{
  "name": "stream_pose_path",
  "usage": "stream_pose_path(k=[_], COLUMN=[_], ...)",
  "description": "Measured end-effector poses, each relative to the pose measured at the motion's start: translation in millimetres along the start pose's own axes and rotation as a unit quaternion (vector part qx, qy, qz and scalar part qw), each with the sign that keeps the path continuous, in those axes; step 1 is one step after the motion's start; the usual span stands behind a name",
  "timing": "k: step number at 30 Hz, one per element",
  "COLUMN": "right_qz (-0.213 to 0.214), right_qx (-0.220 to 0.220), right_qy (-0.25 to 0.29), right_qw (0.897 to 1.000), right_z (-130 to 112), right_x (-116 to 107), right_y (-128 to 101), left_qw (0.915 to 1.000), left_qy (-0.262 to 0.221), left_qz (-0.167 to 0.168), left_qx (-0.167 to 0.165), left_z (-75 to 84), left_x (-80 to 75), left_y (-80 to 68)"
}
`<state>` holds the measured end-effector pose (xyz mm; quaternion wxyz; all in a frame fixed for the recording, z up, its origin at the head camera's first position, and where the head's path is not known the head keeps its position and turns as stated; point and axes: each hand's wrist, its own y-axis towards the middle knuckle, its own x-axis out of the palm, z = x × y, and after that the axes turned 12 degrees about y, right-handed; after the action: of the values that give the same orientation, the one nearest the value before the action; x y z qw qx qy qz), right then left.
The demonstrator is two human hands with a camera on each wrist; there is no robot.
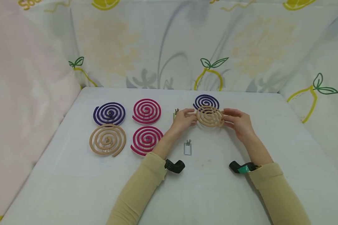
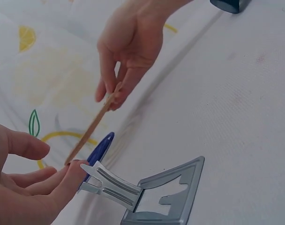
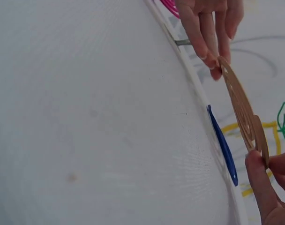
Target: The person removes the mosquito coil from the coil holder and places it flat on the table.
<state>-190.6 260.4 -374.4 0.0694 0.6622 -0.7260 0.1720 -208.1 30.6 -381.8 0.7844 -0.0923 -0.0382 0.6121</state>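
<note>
A tan mosquito coil [image 1: 209, 116] is raised between the two hands, nearly edge-on in both wrist views. My right hand [image 1: 240, 123] pinches its edge between thumb and finger. On the opposite edge, the extended fingertips of my left hand [image 1: 183, 120] touch the coil, the thumb [image 2: 30, 146] standing apart from it. A dark blue coil [image 1: 206, 100] lies behind the tan one, partly covered by it in the head view. Close to the left hand, a small metal coil stand [image 1: 187, 148] sits on the table, its prongs raised.
Left on the white table [image 1: 202, 193], a dark blue coil [image 1: 97, 113], a second tan coil [image 1: 93, 140] and two magenta coils [image 1: 135, 109] lie in two columns. Another small stand [image 1: 176, 111] shows partly behind the left hand. A lemon-print cloth [image 1: 157, 47] hangs behind.
</note>
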Motion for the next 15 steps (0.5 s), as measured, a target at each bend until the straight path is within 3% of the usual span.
stream_pose_path(k=[15], right_qz=[0.011], right_qx=[0.0], right_qy=[0.007], right_qw=[1.0], right_z=[1.8], right_x=[-10.2], right_y=[5.2], left_qw=[0.9958], left_qy=[0.068], left_qz=[-0.05], left_qx=[-0.036], left_z=[0.8], left_x=[-1.2], left_y=[-4.5])
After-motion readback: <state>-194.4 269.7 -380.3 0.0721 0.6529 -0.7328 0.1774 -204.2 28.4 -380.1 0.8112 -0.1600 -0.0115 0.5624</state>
